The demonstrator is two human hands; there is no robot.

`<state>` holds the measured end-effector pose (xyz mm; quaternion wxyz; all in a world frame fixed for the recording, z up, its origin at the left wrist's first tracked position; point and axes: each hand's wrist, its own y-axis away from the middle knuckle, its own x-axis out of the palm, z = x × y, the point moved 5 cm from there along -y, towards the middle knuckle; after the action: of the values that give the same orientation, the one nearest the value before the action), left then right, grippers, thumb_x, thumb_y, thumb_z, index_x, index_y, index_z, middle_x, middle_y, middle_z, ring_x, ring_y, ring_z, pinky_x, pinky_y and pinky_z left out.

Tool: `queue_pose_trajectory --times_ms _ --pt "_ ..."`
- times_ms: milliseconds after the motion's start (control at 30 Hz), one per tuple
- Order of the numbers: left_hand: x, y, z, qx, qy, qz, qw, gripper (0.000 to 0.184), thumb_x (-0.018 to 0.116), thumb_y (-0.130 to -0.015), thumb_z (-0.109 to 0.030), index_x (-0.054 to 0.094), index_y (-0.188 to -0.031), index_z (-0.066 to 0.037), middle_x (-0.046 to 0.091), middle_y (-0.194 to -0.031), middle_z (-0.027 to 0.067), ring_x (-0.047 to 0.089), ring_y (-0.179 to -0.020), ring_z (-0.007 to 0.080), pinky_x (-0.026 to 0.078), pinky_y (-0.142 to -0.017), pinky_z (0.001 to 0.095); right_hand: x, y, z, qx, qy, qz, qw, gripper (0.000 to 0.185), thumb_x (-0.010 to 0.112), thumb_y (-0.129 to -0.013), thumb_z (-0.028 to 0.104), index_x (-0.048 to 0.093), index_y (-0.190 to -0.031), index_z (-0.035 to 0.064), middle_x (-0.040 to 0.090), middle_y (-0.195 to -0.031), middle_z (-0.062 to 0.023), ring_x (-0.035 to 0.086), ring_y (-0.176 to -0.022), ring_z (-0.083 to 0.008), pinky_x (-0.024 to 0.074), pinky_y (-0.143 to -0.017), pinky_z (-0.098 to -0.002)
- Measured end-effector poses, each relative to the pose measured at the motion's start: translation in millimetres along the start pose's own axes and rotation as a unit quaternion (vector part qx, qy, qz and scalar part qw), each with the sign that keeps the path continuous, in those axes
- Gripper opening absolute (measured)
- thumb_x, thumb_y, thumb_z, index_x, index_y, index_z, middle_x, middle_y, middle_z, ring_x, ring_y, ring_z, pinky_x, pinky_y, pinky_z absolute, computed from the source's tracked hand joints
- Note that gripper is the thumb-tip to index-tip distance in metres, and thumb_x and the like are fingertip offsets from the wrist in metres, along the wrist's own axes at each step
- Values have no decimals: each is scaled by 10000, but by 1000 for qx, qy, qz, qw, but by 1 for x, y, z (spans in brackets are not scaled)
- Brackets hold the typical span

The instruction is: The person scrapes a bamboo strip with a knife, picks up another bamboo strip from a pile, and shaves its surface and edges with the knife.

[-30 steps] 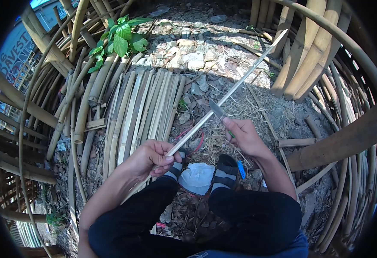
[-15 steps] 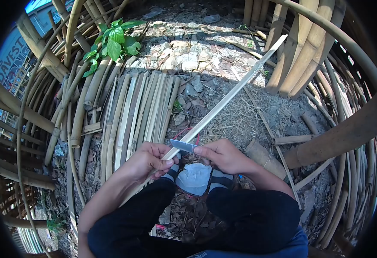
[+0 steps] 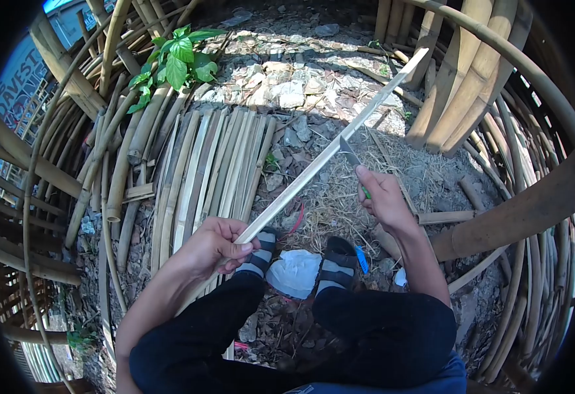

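Observation:
A long pale bamboo strip (image 3: 314,172) slants from near my lap up to the far right. My left hand (image 3: 214,247) is closed around its lower part, above my left knee. In my right hand (image 3: 384,198) is a knife (image 3: 348,152), its green handle mostly hidden by the fingers. The blade touches, or lies very close to, the strip's edge around the middle of its length. To the left of the strip, many similar bamboo strips (image 3: 216,164) lie side by side on the ground.
Bamboo poles (image 3: 474,79) stand at the right, and a thick bamboo piece (image 3: 511,213) juts in below them. A leafy plant (image 3: 177,59) grows at the upper left. Between my sandalled feet lies a whitish flat piece (image 3: 294,274). Dry shavings (image 3: 330,203) cover the ground ahead.
My right hand has moved the knife away from me along the strip, up and right from near my left hand. The strip's far end has shifted slightly left. My left hand keeps its grip.

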<state>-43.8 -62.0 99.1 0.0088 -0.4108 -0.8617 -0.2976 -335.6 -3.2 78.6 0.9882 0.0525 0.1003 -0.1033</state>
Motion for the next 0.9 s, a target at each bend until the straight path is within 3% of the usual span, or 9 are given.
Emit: queue_pose_trajectory --times_ms 100,233,333,467,600,667,800,867,900 --pt "2 0 -3 4 17 7 1000 143 695 -805 -17 650 -912 66 568 -595 44 499 -427 88 322 -366 215 -10 -2 -2 37 -47 -26 998 565 464 -1009 448 519 -611 50 424 -519 20 380 -487 -70 302 -474 -263" --pt "12 -6 -1 0 -4 -8 1000 145 704 -798 -15 642 -904 62 580 -620 63 500 -433 95 338 -385 215 58 22 9 -12 -4 150 989 538 484 -1006 428 562 -650 32 455 -527 3 427 -507 -76 360 -495 -267" --pt "13 -6 0 0 -32 -12 999 139 700 -796 -3 634 -901 59 583 -631 61 505 -446 94 353 -404 217 77 26 7 -51 0 196 979 532 497 -1002 422 565 -655 23 453 -522 -6 436 -508 -84 378 -503 -291" --pt "14 -4 -1 13 -60 -19 998 122 688 -802 12 635 -899 63 581 -630 57 501 -446 94 354 -408 220 62 24 4 -15 17 158 987 548 503 -996 427 572 -645 13 490 -532 -26 456 -510 -103 385 -510 -306" --pt "8 2 -4 9 -70 -17 997 79 679 -837 17 627 -895 29 592 -638 32 528 -474 73 386 -421 206 32 12 -4 -42 50 106 992 550 495 -999 435 577 -651 17 486 -525 -14 452 -508 -89 379 -504 -282" --pt "2 7 -1 3 -63 -27 998 78 679 -837 16 627 -893 30 597 -641 37 527 -471 74 385 -419 207 -13 -3 -9 34 -28 -9 999 550 483 -1005 438 565 -647 29 464 -522 6 428 -502 -76 361 -494 -263" --pt "3 5 -2 -6 -71 -30 997 79 681 -848 -7 629 -898 26 608 -651 42 531 -476 72 381 -417 204 -3 7 -9 43 -45 23 998 551 469 -1011 439 551 -641 40 441 -525 19 397 -498 -70 344 -487 -262" --pt "8 3 -3 -5 -79 -38 996 84 680 -861 -31 628 -900 22 608 -650 41 533 -480 71 377 -416 201 40 19 2 9 -21 140 990 556 462 -1014 440 541 -634 41 438 -528 19 392 -498 -72 338 -481 -270" --pt "12 2 -4 -6 -96 -39 995 102 665 -891 -81 624 -891 12 600 -642 34 526 -477 69 371 -415 199 50 22 1 11 -22 140 990 556 462 -1014 440 541 -634 41 438 -528 19 392 -498 -72 338 -481 -270"
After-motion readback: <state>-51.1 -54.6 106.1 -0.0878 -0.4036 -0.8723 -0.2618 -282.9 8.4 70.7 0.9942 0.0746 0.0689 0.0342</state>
